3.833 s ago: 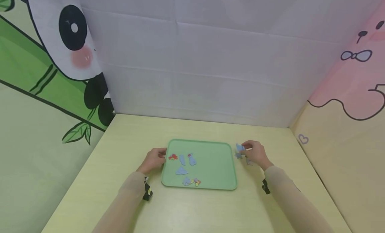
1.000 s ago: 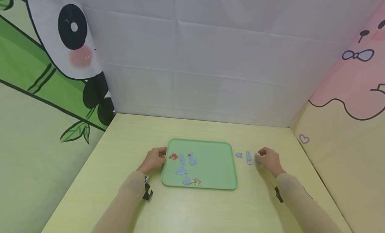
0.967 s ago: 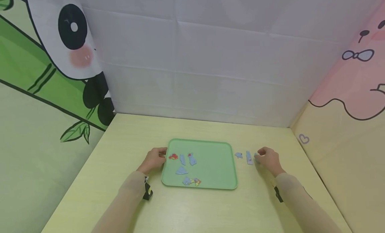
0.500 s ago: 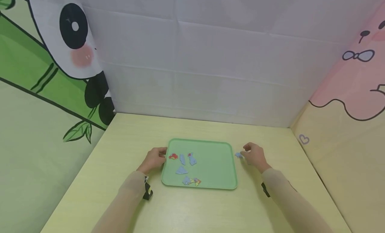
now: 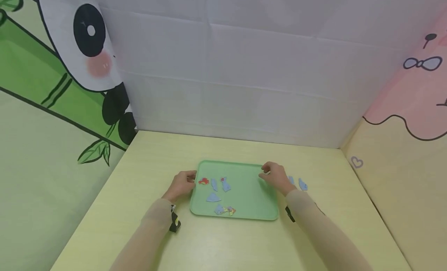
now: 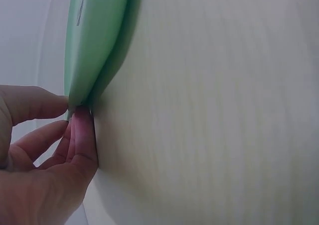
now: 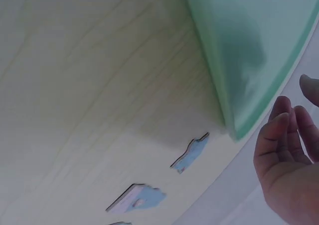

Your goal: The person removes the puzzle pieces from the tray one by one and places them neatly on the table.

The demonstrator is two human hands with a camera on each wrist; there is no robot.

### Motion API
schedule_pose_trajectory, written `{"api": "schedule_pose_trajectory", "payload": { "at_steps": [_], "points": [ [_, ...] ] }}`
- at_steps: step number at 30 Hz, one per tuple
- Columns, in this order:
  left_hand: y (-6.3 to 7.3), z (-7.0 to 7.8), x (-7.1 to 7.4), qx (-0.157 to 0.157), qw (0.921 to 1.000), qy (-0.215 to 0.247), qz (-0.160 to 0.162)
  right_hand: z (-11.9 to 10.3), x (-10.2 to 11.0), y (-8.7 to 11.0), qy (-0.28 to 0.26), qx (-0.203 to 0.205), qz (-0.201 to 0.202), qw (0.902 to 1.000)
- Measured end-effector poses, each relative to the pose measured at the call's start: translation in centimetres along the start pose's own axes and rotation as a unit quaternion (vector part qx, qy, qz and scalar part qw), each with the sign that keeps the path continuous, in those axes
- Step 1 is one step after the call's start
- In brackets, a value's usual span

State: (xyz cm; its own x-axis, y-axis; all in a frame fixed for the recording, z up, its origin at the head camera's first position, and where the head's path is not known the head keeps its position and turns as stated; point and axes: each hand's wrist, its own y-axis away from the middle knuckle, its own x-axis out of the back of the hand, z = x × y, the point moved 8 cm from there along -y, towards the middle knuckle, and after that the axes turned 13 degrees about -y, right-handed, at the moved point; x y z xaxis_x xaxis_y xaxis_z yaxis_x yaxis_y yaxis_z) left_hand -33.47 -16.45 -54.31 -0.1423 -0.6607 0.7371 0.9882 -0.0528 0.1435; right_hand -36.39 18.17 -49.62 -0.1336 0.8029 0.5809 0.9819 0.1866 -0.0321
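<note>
A light green tray (image 5: 241,218) holds several flat puzzle pieces: a red one (image 5: 203,181), slim blue ones, a blue triangular one (image 5: 213,197) and joined blue and yellow ones (image 5: 224,210). My left hand (image 5: 179,185) grips the tray's left rim between thumb and fingers, as the left wrist view shows. My right hand (image 5: 276,178) hovers by the tray's upper right corner, fingers loosely bent, thumb apart and nothing between them. Blue pieces (image 5: 302,184) lie on the table right of the tray. The right wrist view shows another blue piece (image 7: 190,153), hidden by my hand in the head view.
The tray sits on a pale wood-grain table (image 5: 223,244). A white cloth wall (image 5: 244,80) rises behind it. Printed side panels, a panda one (image 5: 63,119) on the left and a pink one (image 5: 415,108) on the right, flank the table.
My right hand has let go of a blue piece among those right of the tray and moved left to the tray's right side. My left hand stays on the rim.
</note>
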Motion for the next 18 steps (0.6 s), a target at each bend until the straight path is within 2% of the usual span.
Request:
{"api": "schedule_pose_trajectory", "payload": {
  "at_steps": [9, 11, 13, 17, 18],
  "points": [
    [-0.1, 0.0, 0.2, 0.006, 1.0, 0.001, 0.007, -2.6, -4.3, -1.6, 0.02, 0.039, -0.075, 0.9962],
    [-0.1, 0.1, 0.3, 0.006, 0.9999, 0.003, 0.009, -2.5, -5.1, -2.2, 0.02, 0.064, -0.087, 0.9939],
    [-0.2, 0.2, 0.3, 0.006, 0.9999, 0.004, 0.011, -2.7, -5.6, -2.4, 0.022, 0.071, -0.095, 0.9928],
    [-0.6, 0.5, 0.0, 0.006, 0.9999, 0.003, 0.014, -2.7, -6.8, -2.8, 0.02, 0.057, -0.116, 0.9914],
    [-0.6, 0.5, -0.1, 0.009, 0.9999, 0.004, 0.013, -3.3, -6.9, -2.5, 0.028, 0.036, -0.122, 0.9915]
  ]
}}
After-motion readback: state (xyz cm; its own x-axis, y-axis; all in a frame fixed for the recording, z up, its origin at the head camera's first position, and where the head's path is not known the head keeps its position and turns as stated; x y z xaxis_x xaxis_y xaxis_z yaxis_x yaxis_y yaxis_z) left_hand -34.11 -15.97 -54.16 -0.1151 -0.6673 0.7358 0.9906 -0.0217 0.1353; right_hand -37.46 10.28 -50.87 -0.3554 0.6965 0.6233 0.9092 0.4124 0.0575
